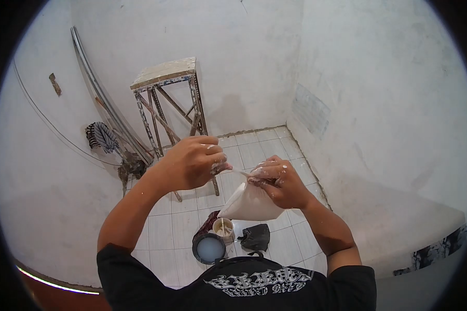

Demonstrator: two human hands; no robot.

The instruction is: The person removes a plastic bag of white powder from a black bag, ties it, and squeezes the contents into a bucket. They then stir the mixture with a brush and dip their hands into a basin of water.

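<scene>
White bag (pixel 249 203) in pinched right hand (pixel 277 181)

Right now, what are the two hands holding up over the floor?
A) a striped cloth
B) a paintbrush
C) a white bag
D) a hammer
C: the left hand and the right hand both pinch the top of a white bag, which hangs above the bucket on the tiled floor.
</scene>
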